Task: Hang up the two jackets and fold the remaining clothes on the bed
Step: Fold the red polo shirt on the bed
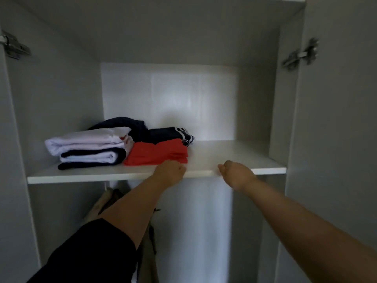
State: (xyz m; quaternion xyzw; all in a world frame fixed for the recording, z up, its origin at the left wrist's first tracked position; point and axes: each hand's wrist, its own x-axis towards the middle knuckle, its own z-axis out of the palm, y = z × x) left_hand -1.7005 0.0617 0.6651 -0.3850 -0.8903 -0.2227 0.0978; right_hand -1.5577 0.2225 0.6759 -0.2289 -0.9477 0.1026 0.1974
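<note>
A folded red garment (157, 154) lies near the front of a white wardrobe shelf (224, 158). My left hand (170, 171) is at the shelf's front edge, fingers curled, against the red garment's front corner. My right hand (234, 173) is at the same edge further right, fingers curled, holding nothing. To the left of the red garment is a stack of folded white and navy clothes (89, 149). A navy garment with white stripes (169, 133) lies behind the red one. Below the shelf hangs a beige jacket (102, 203), mostly hidden by my left arm.
Both wardrobe doors stand open, with metal hinges at the upper left (14, 45) and upper right (302, 55). The right half of the shelf holds nothing. Grey side walls close in the compartment on both sides.
</note>
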